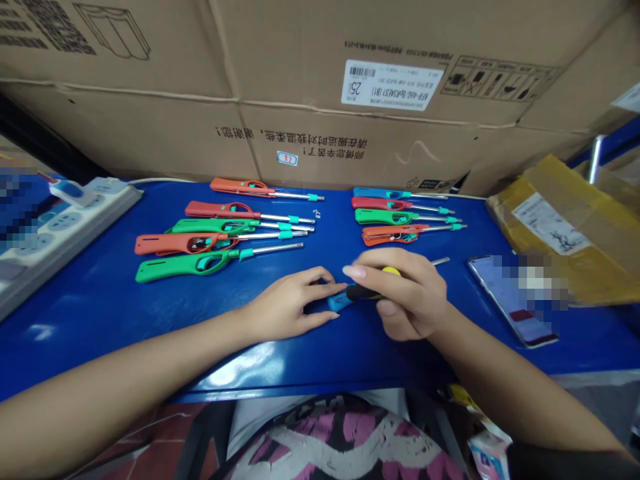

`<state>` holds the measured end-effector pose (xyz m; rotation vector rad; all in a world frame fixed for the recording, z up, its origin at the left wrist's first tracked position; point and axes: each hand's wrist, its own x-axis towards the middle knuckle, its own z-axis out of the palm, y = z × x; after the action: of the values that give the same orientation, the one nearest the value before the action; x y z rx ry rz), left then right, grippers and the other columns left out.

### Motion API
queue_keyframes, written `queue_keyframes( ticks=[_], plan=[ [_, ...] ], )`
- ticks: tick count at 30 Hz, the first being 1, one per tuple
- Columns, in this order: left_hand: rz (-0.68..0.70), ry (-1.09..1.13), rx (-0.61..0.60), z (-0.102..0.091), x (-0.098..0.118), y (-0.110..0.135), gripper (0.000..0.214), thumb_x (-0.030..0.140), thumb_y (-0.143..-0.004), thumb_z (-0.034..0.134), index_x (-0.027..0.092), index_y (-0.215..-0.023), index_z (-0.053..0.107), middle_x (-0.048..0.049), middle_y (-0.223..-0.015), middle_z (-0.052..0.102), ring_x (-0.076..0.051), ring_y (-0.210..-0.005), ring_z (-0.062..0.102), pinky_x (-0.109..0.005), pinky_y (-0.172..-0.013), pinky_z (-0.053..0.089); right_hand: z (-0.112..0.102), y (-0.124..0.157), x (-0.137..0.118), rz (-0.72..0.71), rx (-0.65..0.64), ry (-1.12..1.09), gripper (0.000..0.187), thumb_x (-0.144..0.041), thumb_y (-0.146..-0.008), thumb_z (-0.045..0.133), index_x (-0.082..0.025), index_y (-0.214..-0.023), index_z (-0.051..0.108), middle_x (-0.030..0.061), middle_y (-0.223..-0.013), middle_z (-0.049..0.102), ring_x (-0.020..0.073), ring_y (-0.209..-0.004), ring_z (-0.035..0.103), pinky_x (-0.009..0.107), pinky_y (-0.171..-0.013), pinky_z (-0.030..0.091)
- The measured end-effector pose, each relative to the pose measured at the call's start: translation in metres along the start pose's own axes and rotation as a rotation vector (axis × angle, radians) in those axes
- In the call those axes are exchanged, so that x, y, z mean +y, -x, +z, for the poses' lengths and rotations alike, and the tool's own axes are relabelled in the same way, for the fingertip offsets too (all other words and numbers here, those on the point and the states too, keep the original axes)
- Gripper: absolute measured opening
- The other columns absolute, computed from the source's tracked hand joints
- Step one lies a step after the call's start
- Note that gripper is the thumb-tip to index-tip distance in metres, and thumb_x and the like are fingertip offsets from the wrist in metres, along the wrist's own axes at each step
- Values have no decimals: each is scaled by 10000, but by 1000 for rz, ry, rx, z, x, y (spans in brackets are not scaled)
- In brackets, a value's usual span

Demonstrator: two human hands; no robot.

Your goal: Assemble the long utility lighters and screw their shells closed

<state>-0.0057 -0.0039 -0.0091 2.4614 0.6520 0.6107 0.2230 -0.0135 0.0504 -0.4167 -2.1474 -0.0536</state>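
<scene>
Centrally, just below mid-frame: blue lighter [340,302] lies on the table [310,367] between left hand [287,303] and right hand [413,293], visible end pointing left, long axis apparently running rightward and slightly up beneath the right hand. Left hand nearer that end, palm down, thumb and fingertips pinching it. Right hand curled round a black-and-yellow tool [361,293]; from where I stand, tip contact unclear.
</scene>
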Motion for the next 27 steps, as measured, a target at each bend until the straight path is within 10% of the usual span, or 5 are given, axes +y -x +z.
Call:
queue_keyframes(
  ticks=[3, 8, 14, 20, 27],
  plan=[
    [-10, -8, 0, 0, 0, 0, 402, 352, -956, 649, 193, -1325, 633, -106, -1230, 627, -237, -1091, 656, -371, -942, 566, 1, -1, -1, 63, -27, -96, 495, -145, -995, 344, -185, -1468, 483, 111, -1129, 683, 196, -1023, 681, 329, -765, 596],
    [-7, 22, 15, 0, 1, -1, 385, 337, -954, 651, 203, -1315, 638, -93, -1183, 637, -217, -1060, 660, -361, -942, 572, 0, -3, -2, 57, 24, 58, 397, -336, -953, 659, -196, -1318, 594, 5, -804, 685, 142, -677, 650, 249, -584, 542],
    [-21, 18, 16, 0, 1, -1, 378, 338, -940, 667, 208, -1295, 658, -99, -1210, 643, -234, -1082, 664, -371, -945, 569, -4, -5, -5, 72, -21, -126, 443, -198, -1011, 357, -168, -1415, 538, 104, -1101, 724, 204, -993, 713, 337, -753, 602],
    [-23, 27, 5, 0, 0, 0, 420, 339, -953, 646, 208, -1352, 618, -101, -1239, 641, -233, -1095, 659, -376, -953, 568, -8, -5, -5, 41, 9, 94, 329, -240, -954, 587, -203, -1275, 646, 14, -792, 685, 146, -669, 653, 265, -597, 541],
    [-21, 11, 6, -1, 1, -1, 351, 346, -952, 657, 215, -1277, 665, -97, -1208, 637, -232, -1085, 660, -377, -945, 572, -8, -6, -3, 101, -31, -51, 396, -175, -977, 473, -161, -1359, 577, 90, -1097, 747, 173, -946, 721, 296, -762, 587]
  ],
)
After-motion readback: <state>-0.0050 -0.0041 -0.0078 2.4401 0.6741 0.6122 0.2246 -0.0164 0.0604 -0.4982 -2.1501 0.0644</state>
